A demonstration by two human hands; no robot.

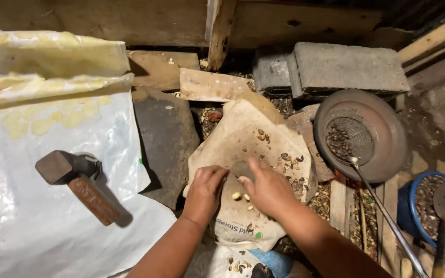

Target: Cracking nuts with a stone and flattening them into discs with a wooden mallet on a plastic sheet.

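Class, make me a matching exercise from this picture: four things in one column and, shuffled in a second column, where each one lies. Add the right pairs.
Things:
1. hammer
2. wire strainer
3. concrete blocks
4. small stone

Places:
A. inside the round pan on the right
B. on the white plastic sheet at the left
C. under the right hand, on the sack beside the left hand
D. at the top, behind the pan

Pairs: 1-B, 2-A, 3-D, 4-C
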